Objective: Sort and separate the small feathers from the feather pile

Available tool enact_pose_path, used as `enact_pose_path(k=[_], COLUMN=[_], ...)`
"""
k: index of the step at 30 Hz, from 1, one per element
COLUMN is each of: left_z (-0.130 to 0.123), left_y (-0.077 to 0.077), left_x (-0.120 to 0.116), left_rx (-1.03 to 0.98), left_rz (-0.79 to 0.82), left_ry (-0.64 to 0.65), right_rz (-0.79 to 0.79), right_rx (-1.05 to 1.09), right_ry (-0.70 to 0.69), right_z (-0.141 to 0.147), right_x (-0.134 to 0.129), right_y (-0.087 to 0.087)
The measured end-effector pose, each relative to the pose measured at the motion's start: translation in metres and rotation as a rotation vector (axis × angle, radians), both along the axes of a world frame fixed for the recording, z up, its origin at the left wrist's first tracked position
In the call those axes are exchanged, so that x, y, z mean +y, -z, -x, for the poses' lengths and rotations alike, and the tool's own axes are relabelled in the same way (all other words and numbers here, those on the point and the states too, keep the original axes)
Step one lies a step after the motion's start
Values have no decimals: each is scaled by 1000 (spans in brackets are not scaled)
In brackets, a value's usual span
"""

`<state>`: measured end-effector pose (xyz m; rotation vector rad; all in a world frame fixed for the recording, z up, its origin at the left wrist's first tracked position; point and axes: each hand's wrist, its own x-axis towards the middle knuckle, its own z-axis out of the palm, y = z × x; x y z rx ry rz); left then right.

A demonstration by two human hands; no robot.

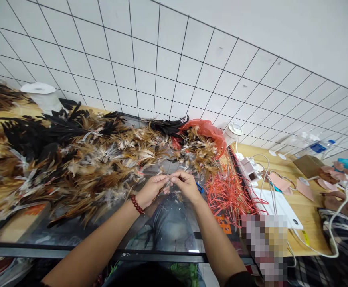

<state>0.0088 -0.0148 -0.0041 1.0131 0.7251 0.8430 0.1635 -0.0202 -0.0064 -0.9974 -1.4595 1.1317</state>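
My left hand [155, 189], with a red bead bracelet [137, 204] on its wrist, meets my right hand [186, 185] over the front middle of the glass-topped table. Thumb and fingers are pinched together on both hands, their tips nearly touching. Whatever lies between them is too small to make out. Brown and white feathers [102, 159] are heaped to the left and behind the hands. Close by my right hand is a blue loop [200, 188], partly hidden. A tangle of red-orange strands [224, 191] lies to its right.
Long black feathers [30, 135] and a white spool [42, 97] are at the back left. A red plastic bag [206, 131] sits behind the feathers. On the right are a power strip [247, 169], cables, a white flat device [277, 207] and another person's hand [343, 207]. A wire grid [159, 52] lines the wall.
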Motion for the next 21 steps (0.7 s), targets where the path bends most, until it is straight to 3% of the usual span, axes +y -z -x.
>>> enact_pose_path(k=[4, 9, 11, 15, 21], left_z=[2, 6, 5, 2, 2], left_y=[0, -3, -3, -2, -4], left_x=[2, 5, 4, 1, 1], left_rx=[197, 407, 431, 434, 84], left_rz=[-165, -526, -578, -432, -82], left_ry=[-10, -221, -186, -75, -37], right_rz=[-11, -146, -167, -146, -188], right_rx=[5, -186, -222, -188, -140], right_ry=[52, 208, 240, 240, 155], right_z=[-1, -1, 1, 5, 1], right_x=[0, 1, 0, -2, -1], right_y=[-2, -3, -4, -4, -7])
